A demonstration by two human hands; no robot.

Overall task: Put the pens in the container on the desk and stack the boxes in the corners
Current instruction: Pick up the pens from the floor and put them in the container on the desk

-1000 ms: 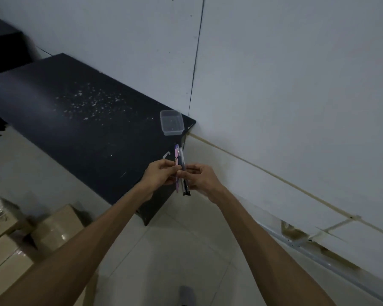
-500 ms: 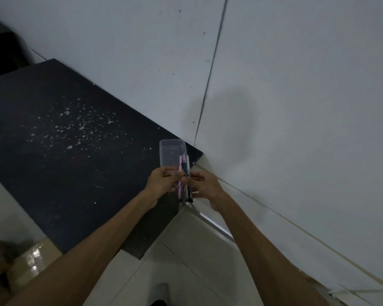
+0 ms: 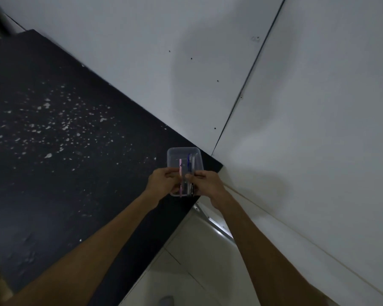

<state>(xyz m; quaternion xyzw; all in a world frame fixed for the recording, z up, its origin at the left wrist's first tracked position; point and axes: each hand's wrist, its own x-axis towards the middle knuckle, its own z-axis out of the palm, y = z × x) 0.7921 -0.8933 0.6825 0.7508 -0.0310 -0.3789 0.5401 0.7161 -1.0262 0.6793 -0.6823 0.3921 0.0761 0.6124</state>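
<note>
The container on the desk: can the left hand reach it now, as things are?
Probably yes. The left hand is right over the near part of the container, at the desk corner, with nothing between them. But its fingers are busy pinching the pens.

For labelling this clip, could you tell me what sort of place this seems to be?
Probably a bare office or storeroom, though that is a guess: a black desk flecked with white stands against plain white wall panels over a pale tiled floor. Both hands hold pens over a clear container.

Pink pen (image 3: 180,171), blue pen (image 3: 188,162), black desk (image 3: 53,173) (white-speckled)
</note>
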